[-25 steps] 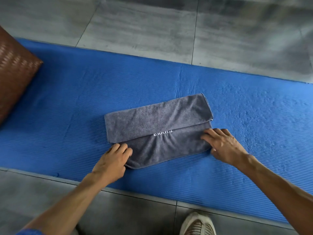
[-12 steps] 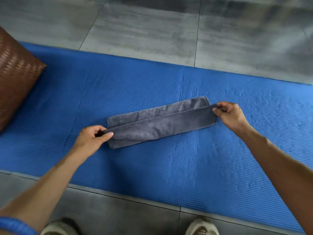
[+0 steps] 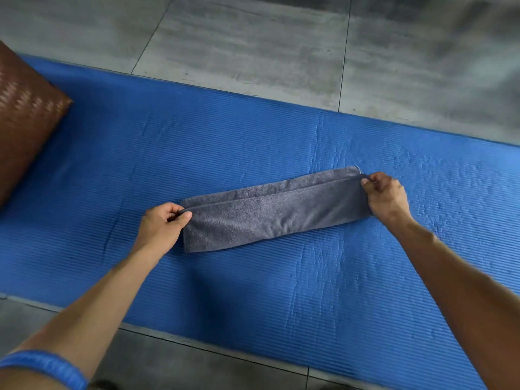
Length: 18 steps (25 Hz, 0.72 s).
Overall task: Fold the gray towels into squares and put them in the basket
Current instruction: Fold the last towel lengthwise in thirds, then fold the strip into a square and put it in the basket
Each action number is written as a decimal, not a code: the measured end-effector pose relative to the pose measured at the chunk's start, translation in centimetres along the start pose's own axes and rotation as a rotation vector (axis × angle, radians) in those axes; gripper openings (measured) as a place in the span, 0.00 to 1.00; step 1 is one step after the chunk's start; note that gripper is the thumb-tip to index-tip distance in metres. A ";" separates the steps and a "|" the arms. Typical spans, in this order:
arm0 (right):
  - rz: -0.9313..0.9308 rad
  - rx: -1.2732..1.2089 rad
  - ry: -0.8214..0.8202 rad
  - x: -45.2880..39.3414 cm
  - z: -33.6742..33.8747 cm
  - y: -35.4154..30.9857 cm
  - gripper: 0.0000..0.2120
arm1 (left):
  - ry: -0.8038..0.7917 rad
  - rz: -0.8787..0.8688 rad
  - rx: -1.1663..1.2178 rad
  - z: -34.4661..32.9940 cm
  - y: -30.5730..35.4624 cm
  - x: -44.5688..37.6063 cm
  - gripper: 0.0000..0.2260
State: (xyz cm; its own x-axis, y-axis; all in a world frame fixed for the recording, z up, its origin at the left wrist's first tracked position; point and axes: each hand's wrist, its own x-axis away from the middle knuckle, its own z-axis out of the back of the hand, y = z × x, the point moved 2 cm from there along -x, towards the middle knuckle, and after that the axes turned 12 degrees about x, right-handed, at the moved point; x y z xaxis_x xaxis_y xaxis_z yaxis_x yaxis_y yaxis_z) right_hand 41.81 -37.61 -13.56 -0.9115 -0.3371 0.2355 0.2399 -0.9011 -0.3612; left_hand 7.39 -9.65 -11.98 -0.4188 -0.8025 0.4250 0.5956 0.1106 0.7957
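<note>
A gray towel lies folded into a long narrow strip across the middle of the blue mat, slanting up to the right. My left hand pinches the strip's left end between thumb and fingers. My right hand pinches the top layer at the right end. The folded-over layer lies just short of the far edge, so a thin band of the lower layer shows behind it. A brown woven basket stands at the far left, only partly in view.
The blue ribbed mat runs left to right over a gray tiled floor. Bare mat lies between the towel and the basket. A blue sleeve cuff shows at the bottom left.
Both hands lifted the near edge of the towel and folded it away from me, turning the wide rectangle into a narrow strip. The hands now hold the two ends.
</note>
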 end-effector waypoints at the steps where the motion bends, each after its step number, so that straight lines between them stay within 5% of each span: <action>1: -0.008 -0.001 0.019 -0.1 -0.2 -0.1 0.13 | -0.011 -0.011 -0.002 0.0 0.0 0.2 0.07; 6: -0.069 0.020 0.077 0.7 -0.8 -0.1 0.15 | -0.163 0.027 -0.137 0.6 -0.5 1.7 0.17; 9: 0.103 0.201 0.371 3.4 -0.6 -1.7 0.12 | 0.114 -0.461 -0.440 -0.7 -0.3 3.7 0.17; 11: 0.372 0.223 0.470 7.3 -2.0 -4.4 0.10 | 0.098 -0.731 -0.586 -4.5 0.9 5.7 0.18; 14: 0.660 0.274 0.190 12.8 -7.5 -7.6 0.17 | -0.145 -0.684 -0.649 -10.1 0.5 6.5 0.23; 18: 0.510 0.410 -0.005 11.0 -9.4 -7.0 0.28 | -0.150 -0.467 -0.749 -9.3 -2.9 3.9 0.29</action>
State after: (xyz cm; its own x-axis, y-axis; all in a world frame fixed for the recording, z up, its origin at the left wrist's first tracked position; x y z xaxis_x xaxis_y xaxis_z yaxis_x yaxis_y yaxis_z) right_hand 27.00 -32.40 -16.87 -0.6480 -0.7504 0.1306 0.7509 -0.6581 -0.0555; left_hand 10.44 -18.56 -16.64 -0.7844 -0.5790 0.2225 0.6115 -0.6618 0.4337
